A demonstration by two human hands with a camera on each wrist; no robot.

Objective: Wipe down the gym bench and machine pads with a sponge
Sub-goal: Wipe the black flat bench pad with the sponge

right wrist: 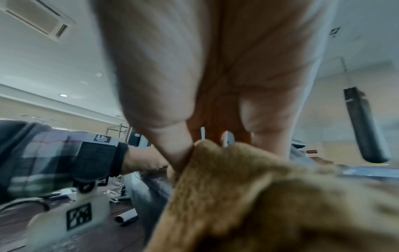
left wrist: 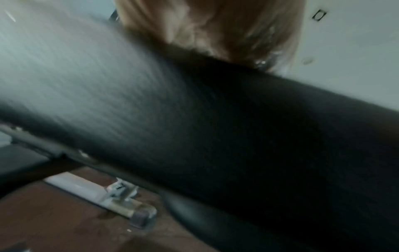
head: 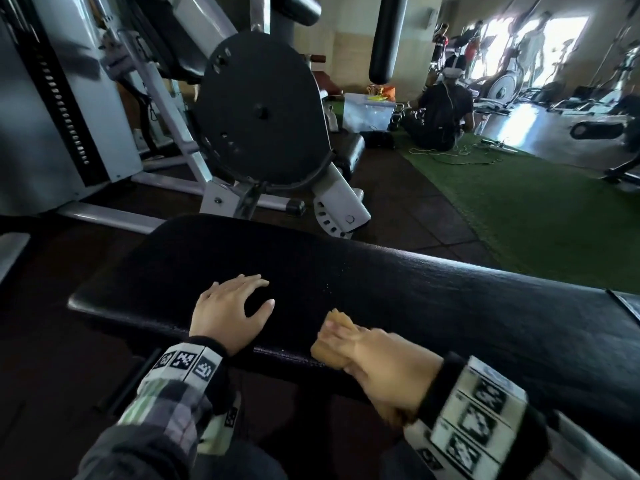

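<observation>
Sponge (head: 330, 341) pressed on near edge of black gym bench pad (head: 381, 289), close to the person's body, under right hand (head: 384, 372). Right grip curled over the sponge, fingers (head: 337, 329) on top, thumb side pinching its flank; right wrist view confirms tan foam (right wrist: 248, 196) bunched under the palm. Left hand (head: 230, 311) flat on the pad just beside, fingers spread and relaxed, holding nothing, apparently steadying. Blur on right wrist and sponge; judged mid-stroke along the near edge.

Recommendations for the step in hand:
- Keep the sponge face flat, not bunched, so full contact reaches the textured vinyl.
- Work in overlapping passes lengthwise, near edge to far edge, then down the rolled side.
- Pale specks (head: 327, 289) visible mid-pad, ahead of the sponge; judged not yet wiped, worth a firm pass.
- Shift the left hand before wiping beneath it, or that patch goes missed.
- Avoid heavy pressure at the edge: sponge likely to fold over and slip off.

Remaining, by judgement: right-hand stretch of the pad, and pads of grey machine (head: 263, 109) behind. Wetness of sponge: cannot tell.
</observation>
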